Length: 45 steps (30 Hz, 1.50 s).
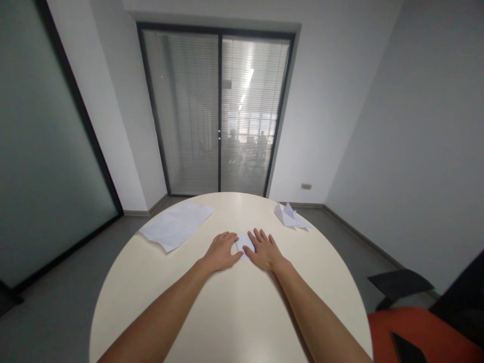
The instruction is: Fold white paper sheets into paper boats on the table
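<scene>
Two hands press flat, fingers spread, on one small folded paper (242,243) mid-worktop (227,312): left hand (222,252) on its left edge, right hand (265,250) on its right. One paper stack (176,225) lies far left, one folded paper boat (289,216) far right.

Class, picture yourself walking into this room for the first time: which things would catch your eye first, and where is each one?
First, the two hands at the middle of the round cream table: the left hand and the right hand lie flat on a small piece of white paper. A stack of white sheets lies at far left, a folded paper shape at far right.
</scene>
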{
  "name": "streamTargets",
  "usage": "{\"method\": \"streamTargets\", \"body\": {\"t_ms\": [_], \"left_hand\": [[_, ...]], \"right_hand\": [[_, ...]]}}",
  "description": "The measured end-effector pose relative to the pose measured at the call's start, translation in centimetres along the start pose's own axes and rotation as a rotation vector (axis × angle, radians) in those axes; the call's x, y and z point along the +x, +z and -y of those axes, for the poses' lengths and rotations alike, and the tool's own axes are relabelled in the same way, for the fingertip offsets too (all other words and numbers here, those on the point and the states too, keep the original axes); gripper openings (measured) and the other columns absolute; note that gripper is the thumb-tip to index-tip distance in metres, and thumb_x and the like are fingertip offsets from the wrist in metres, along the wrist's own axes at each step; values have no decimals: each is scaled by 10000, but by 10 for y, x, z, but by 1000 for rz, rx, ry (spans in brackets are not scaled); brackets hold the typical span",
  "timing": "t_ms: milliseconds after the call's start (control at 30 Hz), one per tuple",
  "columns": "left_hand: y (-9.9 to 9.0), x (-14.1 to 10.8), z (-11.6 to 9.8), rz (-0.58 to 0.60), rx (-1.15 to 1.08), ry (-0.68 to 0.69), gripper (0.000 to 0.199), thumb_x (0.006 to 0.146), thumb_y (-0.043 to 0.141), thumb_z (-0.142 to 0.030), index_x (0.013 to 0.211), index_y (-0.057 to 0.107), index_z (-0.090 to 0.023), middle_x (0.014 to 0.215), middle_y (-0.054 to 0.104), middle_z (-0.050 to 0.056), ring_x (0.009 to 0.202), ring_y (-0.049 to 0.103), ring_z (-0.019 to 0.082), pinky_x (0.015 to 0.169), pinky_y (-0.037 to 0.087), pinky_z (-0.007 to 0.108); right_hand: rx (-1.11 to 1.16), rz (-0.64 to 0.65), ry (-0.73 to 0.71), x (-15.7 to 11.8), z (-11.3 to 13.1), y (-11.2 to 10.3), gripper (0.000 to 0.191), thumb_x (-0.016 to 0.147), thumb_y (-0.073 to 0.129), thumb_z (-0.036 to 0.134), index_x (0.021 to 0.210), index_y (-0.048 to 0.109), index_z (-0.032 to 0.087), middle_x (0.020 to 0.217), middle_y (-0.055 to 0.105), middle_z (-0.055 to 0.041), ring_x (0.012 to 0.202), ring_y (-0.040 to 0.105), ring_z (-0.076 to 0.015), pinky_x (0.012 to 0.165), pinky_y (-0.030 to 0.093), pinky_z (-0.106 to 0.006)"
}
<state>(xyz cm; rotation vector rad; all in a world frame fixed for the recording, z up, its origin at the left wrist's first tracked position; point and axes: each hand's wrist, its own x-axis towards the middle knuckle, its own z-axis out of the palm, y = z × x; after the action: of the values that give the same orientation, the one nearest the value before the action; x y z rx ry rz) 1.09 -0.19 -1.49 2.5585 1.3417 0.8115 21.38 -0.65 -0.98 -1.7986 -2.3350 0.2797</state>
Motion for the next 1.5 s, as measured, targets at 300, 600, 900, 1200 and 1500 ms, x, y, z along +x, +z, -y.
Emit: {"method": "streamTargets", "body": {"t_ms": [300, 600, 900, 1200, 1500], "left_hand": [[2, 2, -6, -23, 20, -84, 319, 840, 622, -286, 1146, 640, -199, 1273, 647, 93, 1206, 548, 279, 1104, 320, 465], [3, 1, -3, -6, 63, -108, 330, 846, 610, -324, 1155, 628, -207, 1257, 654, 61, 1201, 538, 261, 1104, 314, 442], [5, 0, 0, -3, 75, -122, 336, 845, 613, -326, 1159, 627, -207, 1280, 643, 67, 1216, 531, 263, 1108, 306, 451], [3, 0, -3, -32, 107, -130, 286, 845, 632, -358, 1091, 643, -212, 1193, 670, 70, 1182, 542, 277, 1100, 301, 469], [1, 1, -7, -47, 106, -130, 273, 851, 628, -362, 1078, 646, -212, 1160, 675, 66, 1151, 554, 269, 1080, 323, 451]], "right_hand": [[21, 26, -24, -2, -3, -6, 786, 940, 302, 686, 1561, 261, 207, 1633, 153, -109, 1503, 106, -349, 1184, 100, -577], [-17, 99, 12, 1, -33, -14, 702, 979, 251, 613, 1569, 232, 235, 1639, 166, -52, 1504, 20, -367, 1184, 89, -590], [-14, -2, -176, 9, -69, -10, 583, 989, 349, 533, 1475, 457, 230, 1556, 378, -122, 1496, 183, -308, 1206, 90, -540], [96, -220, -468, 9, -46, -18, 379, 981, 447, 373, 1234, 687, 224, 1365, 607, -113, 1340, 478, -265, 1149, 325, -510], [83, -59, -419, 4, -24, -8, 585, 948, 496, 523, 1423, 528, 183, 1501, 448, -163, 1406, 389, -327, 1146, 317, -510]]}}
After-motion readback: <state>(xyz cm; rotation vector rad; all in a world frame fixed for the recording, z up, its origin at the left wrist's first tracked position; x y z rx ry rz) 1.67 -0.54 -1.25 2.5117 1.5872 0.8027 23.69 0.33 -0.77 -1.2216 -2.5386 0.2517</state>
